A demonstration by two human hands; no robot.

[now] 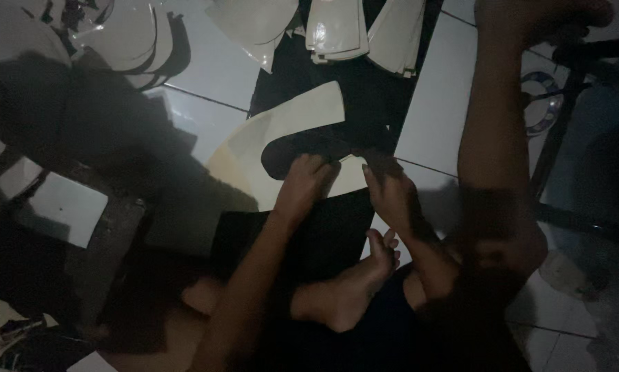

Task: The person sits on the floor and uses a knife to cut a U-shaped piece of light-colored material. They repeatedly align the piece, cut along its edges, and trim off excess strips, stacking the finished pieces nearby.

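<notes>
I sit on a tiled floor in dim light. My left hand (304, 180) and my right hand (386, 189) press down side by side on a cream curved template piece (302, 117) that lies over a black sheet (323, 234) spread on the floor. The fingers of both hands lie flat on the piece's lower edge, near its dark cut-out. I cannot tell whether either hand holds a tool. My bare foot (361, 279) rests on the black sheet just below my hands, and my right leg (495, 151) stretches up the right side.
Stacks of cream cut pieces (364, 31) lie at the top centre, more curved pieces (127, 38) at the top left. A white square slab (65, 207) sits at left. A dark metal frame (564, 117) stands at right. Scraps (3, 331) lie at bottom left.
</notes>
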